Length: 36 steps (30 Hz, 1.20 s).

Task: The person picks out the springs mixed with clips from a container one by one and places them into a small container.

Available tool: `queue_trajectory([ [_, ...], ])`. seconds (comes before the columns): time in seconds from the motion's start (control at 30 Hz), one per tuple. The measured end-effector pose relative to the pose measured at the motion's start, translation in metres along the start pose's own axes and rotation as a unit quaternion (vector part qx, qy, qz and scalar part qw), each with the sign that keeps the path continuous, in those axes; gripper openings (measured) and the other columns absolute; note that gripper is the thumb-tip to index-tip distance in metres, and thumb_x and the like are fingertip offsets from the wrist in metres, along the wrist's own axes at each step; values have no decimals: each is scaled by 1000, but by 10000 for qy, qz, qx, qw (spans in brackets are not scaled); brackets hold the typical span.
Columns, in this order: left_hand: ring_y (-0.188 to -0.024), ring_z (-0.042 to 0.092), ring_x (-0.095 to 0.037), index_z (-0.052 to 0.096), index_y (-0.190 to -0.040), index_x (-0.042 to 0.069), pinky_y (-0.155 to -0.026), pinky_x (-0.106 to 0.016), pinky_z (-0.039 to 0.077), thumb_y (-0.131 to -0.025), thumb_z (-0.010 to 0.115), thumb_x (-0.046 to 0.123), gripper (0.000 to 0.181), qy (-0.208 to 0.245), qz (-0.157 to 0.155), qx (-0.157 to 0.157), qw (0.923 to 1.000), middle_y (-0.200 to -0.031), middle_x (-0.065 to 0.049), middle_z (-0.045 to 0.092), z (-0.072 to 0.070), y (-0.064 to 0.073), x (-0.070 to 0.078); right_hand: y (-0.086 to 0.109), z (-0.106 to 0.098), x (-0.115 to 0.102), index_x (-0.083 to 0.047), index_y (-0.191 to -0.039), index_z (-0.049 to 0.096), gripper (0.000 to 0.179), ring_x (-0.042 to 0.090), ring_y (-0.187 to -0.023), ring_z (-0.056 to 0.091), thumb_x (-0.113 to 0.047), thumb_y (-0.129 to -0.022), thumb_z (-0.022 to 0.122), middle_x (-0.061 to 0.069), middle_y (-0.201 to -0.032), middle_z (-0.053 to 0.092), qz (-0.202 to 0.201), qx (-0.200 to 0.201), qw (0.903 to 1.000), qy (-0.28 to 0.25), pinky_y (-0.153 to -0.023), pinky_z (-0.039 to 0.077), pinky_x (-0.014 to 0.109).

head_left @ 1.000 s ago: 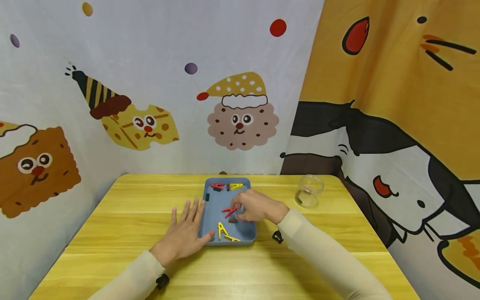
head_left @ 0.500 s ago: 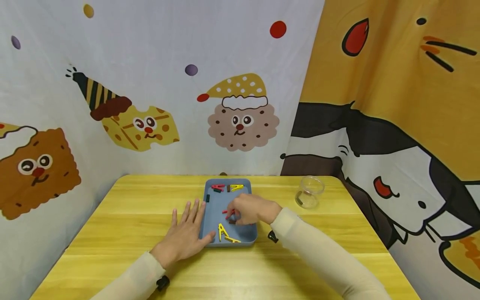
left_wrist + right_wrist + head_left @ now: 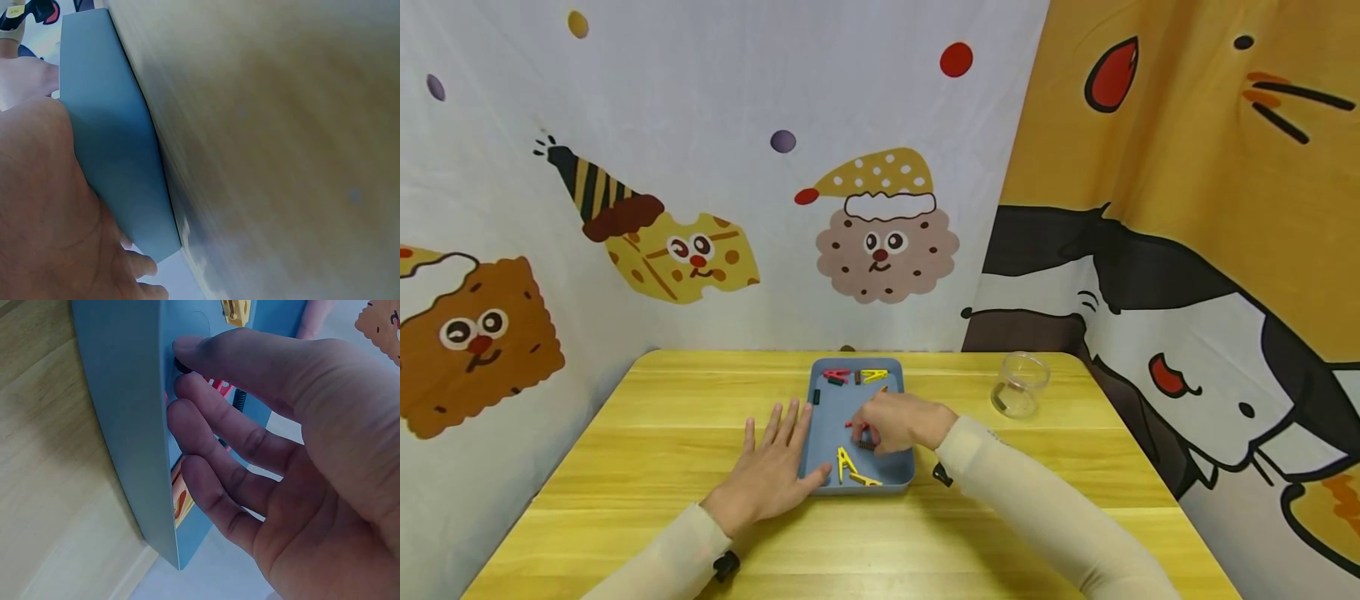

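Note:
A blue-grey tray (image 3: 829, 433) holds small clothespins and dark ribbed pieces. My left hand (image 3: 767, 467) lies with straight fingers along the tray's left side, thumb over the rim. My right hand (image 3: 891, 422) reaches down into the tray; in the right wrist view its thumb and index finger pinch a small dark piece (image 3: 183, 367), mostly hidden. Beside those fingertips lie a red clothespin (image 3: 850, 424) and a brown ribbed piece (image 3: 867, 445). Nearer me are a yellow clothespin (image 3: 844, 459) and another yellow clothespin (image 3: 867, 481).
At the tray's far end sit a red clothespin (image 3: 836, 372), a yellow clothespin (image 3: 874, 375) and a dark green piece (image 3: 836, 381). Another green piece (image 3: 816, 397) lies by the left wall. A clear round container (image 3: 1021, 383) with a dark piece inside stands on the wooden table (image 3: 700, 400).
My right hand has moved slightly left and lower in the tray, over the red clothespin and brown piece, and its fingertips have come together. The left hand stays put.

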State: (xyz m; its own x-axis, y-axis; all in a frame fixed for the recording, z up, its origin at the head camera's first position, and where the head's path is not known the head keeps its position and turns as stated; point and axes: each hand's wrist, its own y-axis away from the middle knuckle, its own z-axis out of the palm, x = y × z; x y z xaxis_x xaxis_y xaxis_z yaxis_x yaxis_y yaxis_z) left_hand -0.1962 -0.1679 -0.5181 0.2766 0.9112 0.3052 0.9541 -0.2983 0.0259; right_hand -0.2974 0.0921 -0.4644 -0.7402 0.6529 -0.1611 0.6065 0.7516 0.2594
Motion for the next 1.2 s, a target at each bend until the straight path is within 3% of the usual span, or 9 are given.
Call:
queue_trajectory([
  [0.13,-183,8,-51,12,-189,9,-139,-89,3,-116,58,69,105,-13,-5,-17,10000,-197,-19,5,0,0,0,-1,1,-1,-24,-133,88,37,-2,-77,66,-14,-98,96,-11,-96,82,-19,-14,10000,-7,-77,61,22],
  [0.33,-183,8,-51,12,-189,9,-139,-89,3,-116,58,69,105,-26,-14,-31,10000,-197,-18,5,1,0,-1,-2,2,-2,-24,-130,89,34,-2,-76,67,-14,-99,95,-9,-131,87,-6,-9,10000,-26,-72,59,19],
  [0.43,-183,8,-51,12,-189,9,-139,-89,3,-116,58,69,105,-25,-24,-22,10000,-197,-19,5,1,-1,-1,-3,3,-2,-24,-129,89,32,-2,-76,66,-15,-99,95,-9,-133,86,10,12,10000,-13,-70,58,19],
  [0.83,-183,8,-50,12,-189,9,-139,-89,4,-115,59,69,106,-38,-58,-26,10000,-197,-20,8,1,0,1,-2,5,-2,-22,-128,89,30,-3,-76,67,-21,-100,97,-8,-131,88,-35,75,9999,-91,-73,60,18],
  [1.07,-183,9,-51,12,-189,9,-139,-89,5,-115,59,69,106,-31,-60,-22,10000,-197,-20,9,1,0,1,-2,5,0,-21,-130,88,31,-3,-75,66,-24,-100,96,-10,-105,86,-96,78,9999,-36,-74,60,19],
  [1.2,-183,10,-51,13,-189,8,-139,-89,5,-115,60,68,106,-25,-49,3,10000,-197,-21,10,1,0,1,-1,6,3,-21,-128,89,29,-3,-77,67,-24,-101,95,-12,-99,83,-138,137,9998,-94,-76,60,19],
])
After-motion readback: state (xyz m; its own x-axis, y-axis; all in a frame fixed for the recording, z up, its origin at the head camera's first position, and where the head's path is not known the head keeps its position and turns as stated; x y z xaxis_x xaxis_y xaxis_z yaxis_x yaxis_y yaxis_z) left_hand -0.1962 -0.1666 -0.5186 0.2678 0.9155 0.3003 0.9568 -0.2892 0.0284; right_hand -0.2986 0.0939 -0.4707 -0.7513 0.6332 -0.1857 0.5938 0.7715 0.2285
